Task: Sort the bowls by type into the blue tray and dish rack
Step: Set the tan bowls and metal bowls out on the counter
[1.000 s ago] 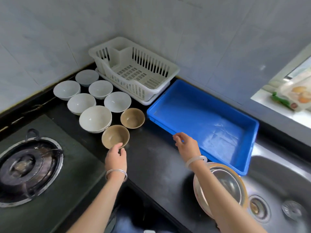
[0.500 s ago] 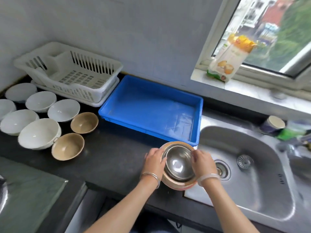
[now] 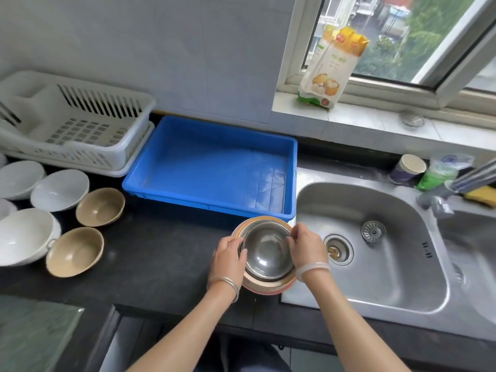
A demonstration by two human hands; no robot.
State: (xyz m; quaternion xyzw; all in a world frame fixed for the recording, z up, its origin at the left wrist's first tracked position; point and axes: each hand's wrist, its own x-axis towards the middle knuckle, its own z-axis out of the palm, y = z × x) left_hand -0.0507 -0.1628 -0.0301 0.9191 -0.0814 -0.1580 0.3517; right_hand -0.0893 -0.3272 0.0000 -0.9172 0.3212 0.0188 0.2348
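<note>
Your left hand [image 3: 228,255] and right hand [image 3: 306,247] both grip the rim of the steel bowl [image 3: 265,251], nested in a stack at the counter edge, just before the blue tray [image 3: 291,167]. Tan bowls [image 3: 99,206] and white bowls [image 3: 59,189] crowd your left (below the dish rack [image 3: 118,154]); the sink [image 3: 402,264] lies right.

Both hands moved onto steel bowl [image 3: 267,251]
</note>
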